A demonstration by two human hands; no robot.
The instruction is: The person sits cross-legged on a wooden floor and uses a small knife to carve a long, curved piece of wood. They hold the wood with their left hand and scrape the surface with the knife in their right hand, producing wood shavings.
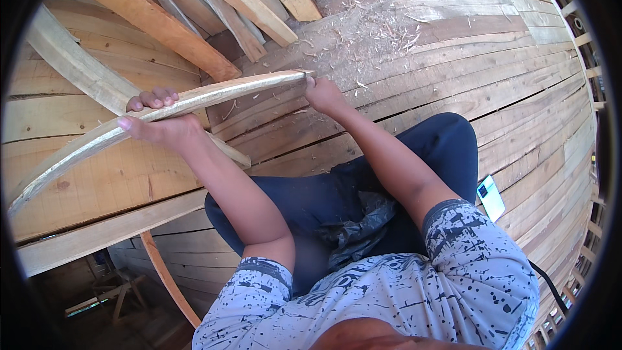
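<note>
A long curved wooden strip (223,93) runs from the left rim up to the middle of the view. My left hand (162,120) is wrapped round it, fingers over the far edge and thumb along the near side. At the strip's right end, my right hand (324,96) is closed, with a small dark thing by its fingertips against the wood. What that thing is cannot be made out. Another curved timber (81,61) passes behind the strip near my left hand.
Several loose boards, among them an orange-brown plank (155,19), lean at the upper left. Wood shavings (369,45) litter the plank floor (518,113). A light phone (490,198) lies beside my right knee, and dark crumpled plastic (363,227) rests between my legs. A gap opens at lower left.
</note>
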